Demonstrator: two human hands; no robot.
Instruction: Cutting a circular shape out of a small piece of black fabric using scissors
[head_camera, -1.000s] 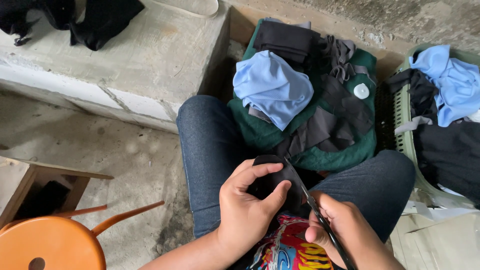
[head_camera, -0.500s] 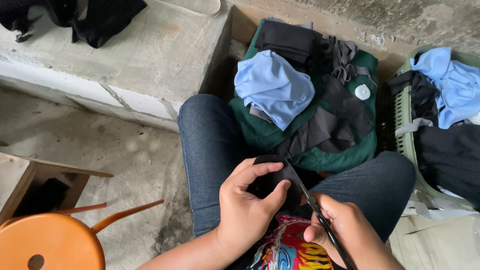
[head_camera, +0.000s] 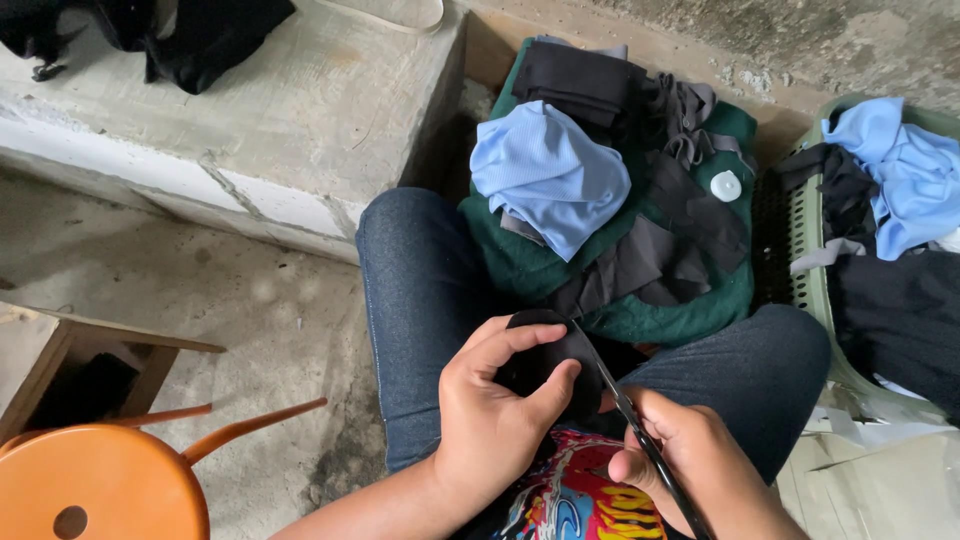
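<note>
Black fabric piece (head_camera: 545, 360) is sitting over the lap, left hand (head_camera: 495, 420) pinching it taut; right hand (head_camera: 700, 470) is gripping scissors (head_camera: 625, 405), best cutting slowly, thumb clear of the blades.

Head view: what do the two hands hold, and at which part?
The left hand pinches a black fabric piece at its near edge. The right hand grips scissors by the handles.
</note>
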